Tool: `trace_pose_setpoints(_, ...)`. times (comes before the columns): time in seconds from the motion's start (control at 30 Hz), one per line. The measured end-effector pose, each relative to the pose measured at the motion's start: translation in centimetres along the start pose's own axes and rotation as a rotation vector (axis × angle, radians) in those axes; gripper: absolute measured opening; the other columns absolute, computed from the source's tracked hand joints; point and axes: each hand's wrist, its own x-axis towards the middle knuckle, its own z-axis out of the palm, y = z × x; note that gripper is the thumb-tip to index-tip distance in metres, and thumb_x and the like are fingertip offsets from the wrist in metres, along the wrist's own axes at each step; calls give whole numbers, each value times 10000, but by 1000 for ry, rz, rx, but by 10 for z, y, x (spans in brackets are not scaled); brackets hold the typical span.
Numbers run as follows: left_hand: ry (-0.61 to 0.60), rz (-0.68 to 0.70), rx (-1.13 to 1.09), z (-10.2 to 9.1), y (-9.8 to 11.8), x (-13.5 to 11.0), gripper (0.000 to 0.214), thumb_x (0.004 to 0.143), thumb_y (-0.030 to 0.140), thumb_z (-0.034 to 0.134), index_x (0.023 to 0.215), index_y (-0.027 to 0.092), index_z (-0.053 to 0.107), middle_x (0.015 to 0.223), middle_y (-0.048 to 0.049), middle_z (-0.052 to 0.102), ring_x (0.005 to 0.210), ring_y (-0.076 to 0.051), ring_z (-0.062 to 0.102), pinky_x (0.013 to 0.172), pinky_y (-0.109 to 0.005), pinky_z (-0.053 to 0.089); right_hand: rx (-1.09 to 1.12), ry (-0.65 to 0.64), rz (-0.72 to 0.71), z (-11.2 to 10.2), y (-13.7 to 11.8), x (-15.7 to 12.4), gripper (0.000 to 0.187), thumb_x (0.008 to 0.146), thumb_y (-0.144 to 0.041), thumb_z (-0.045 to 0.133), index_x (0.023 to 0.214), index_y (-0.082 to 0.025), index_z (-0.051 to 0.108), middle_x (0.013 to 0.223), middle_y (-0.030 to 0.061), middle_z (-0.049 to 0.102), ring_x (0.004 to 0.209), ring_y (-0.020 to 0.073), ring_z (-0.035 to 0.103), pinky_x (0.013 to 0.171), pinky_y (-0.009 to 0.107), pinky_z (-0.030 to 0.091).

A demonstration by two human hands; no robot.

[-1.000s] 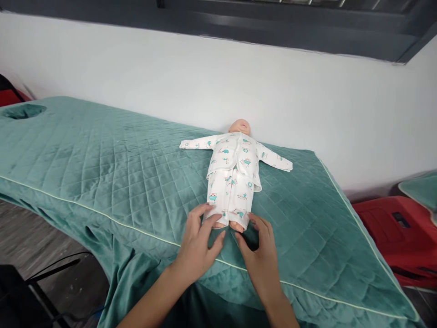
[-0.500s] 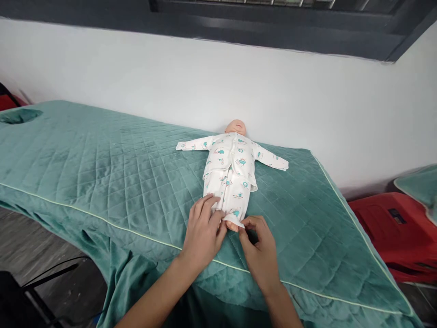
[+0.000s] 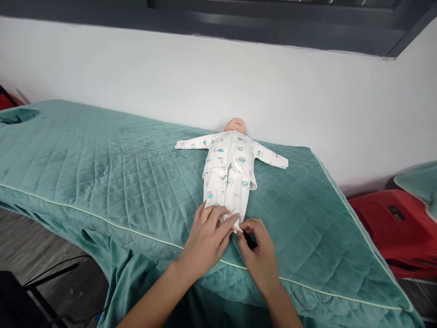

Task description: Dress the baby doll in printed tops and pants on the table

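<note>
A baby doll (image 3: 235, 125) lies on its back, dressed in a white printed jacket (image 3: 230, 152) and matching trousers (image 3: 235, 191). Its arms stretch out sideways inside the sleeves. My left hand (image 3: 210, 234) lies over the lower legs, with its fingers bent and their tips at the trouser hem; the thumb and forefinger reach the cuff. My right hand (image 3: 257, 246) pinches the right edge of that trouser cuff between thumb and forefinger. The doll's feet are mostly hidden by the cloth and my fingers.
Under the doll is a bed with a green quilted cover (image 3: 119, 173), which has a face hole (image 3: 18, 115) at the far left. A white wall (image 3: 153, 82) runs behind it. A red plastic chair (image 3: 392, 228) stands at the right, and a black stand (image 3: 34, 291) at the lower left.
My left hand has shifted right, its fingers now reaching over to the cuff. The cuff has come down over the foot that showed before. My right hand keeps its pinch at the hem.
</note>
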Motion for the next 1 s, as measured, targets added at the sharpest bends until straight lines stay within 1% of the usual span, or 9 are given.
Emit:
trace_pose_setpoints(0.07,-34,36,25,-4,0,5,348,952,209,579,1289,294,597,1147,-64,635,1127,-241,549,1137,-579,354,19,-4,-5,0,0,-1,70,954,-178,574,981,-237,600,971,15,603,902,177,592,798,318,474)
trace_pose_setpoints(0.13,-40,45,29,-7,0,9,237,965,244,578,1188,289,645,1076,-41,649,1085,-225,559,1154,-582,321,30,-4,-5,-1,0,-2,69,963,-183,571,982,-240,605,973,14,604,904,174,590,796,314,471)
trace_pose_setpoints(0.2,-34,40,13,-7,-2,12,155,970,264,579,1100,274,663,1033,-27,656,1048,-211,568,1156,-569,312,34,-1,-3,-2,1,-2,67,970,-192,572,986,-243,613,982,14,606,910,171,589,794,309,468)
trace_pose_setpoints(0.27,-18,24,-12,-5,-2,12,129,970,271,582,1072,264,661,1015,-24,663,1031,-205,577,1144,-547,326,32,0,-2,-2,1,-2,64,975,-196,573,985,-243,616,980,13,604,901,166,587,785,304,465)
trace_pose_setpoints(0.4,77,-17,-37,3,0,6,129,950,248,613,1073,238,653,1009,-34,678,1024,-204,600,1105,-518,359,29,3,-15,-3,2,-2,67,977,-189,575,984,-241,617,970,14,603,886,159,587,770,297,464)
trace_pose_setpoints(0.5,178,-26,-40,10,2,2,132,921,207,646,1051,224,659,991,-33,684,1012,-200,614,1117,-521,353,34,-5,-22,-2,4,-2,77,975,-179,575,985,-242,617,976,14,605,895,156,593,779,296,471)
trace_pose_setpoints(0.6,233,-35,-45,13,3,-1,151,901,196,666,1049,224,671,985,-35,687,1008,-202,625,1127,-529,350,41,-12,-19,-2,6,-3,86,973,-174,578,987,-248,618,980,15,607,906,158,597,793,300,475)
trace_pose_setpoints(0.8,269,-74,-36,17,3,-6,185,888,206,681,1072,215,661,1025,-54,681,1042,-223,621,1123,-561,349,27,-34,-20,-1,8,-6,128,972,-170,577,1028,-273,627,1003,13,612,931,163,607,816,303,478)
trace_pose_setpoints(1.0,230,-46,-64,21,1,-8,258,884,188,680,1135,212,623,1096,-80,651,1104,-253,583,1097,-569,378,23,-16,-25,-1,9,-6,144,959,-154,583,1027,-272,629,1003,15,617,924,164,611,802,295,484)
